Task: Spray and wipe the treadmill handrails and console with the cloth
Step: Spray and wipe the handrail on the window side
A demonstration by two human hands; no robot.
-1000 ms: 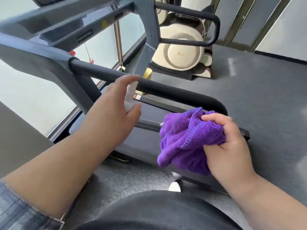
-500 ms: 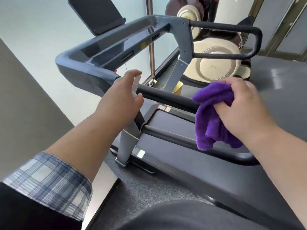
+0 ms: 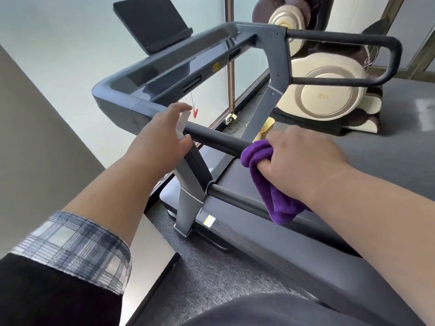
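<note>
My left hand is closed around a small white spray bottle, its index finger on the top, held against the near black handrail where it joins the frame. My right hand grips a purple cloth and presses it onto that same handrail, further along to the right; loose cloth hangs down over the lower bar. The grey console with its dark tablet holder stands beyond. The far handrail loops at the upper right.
A cream and brown massage chair stands behind the treadmill. A red safety clip dangles from the console. A yellow bin sits on the floor past the frame. The treadmill deck runs toward the lower right. A wall rises at the left.
My right hand has lowered the cloth onto the near handrail and closed over it. My view has tilted up, bringing the console and tablet holder into sight. My left hand keeps the bottle at the rail.
</note>
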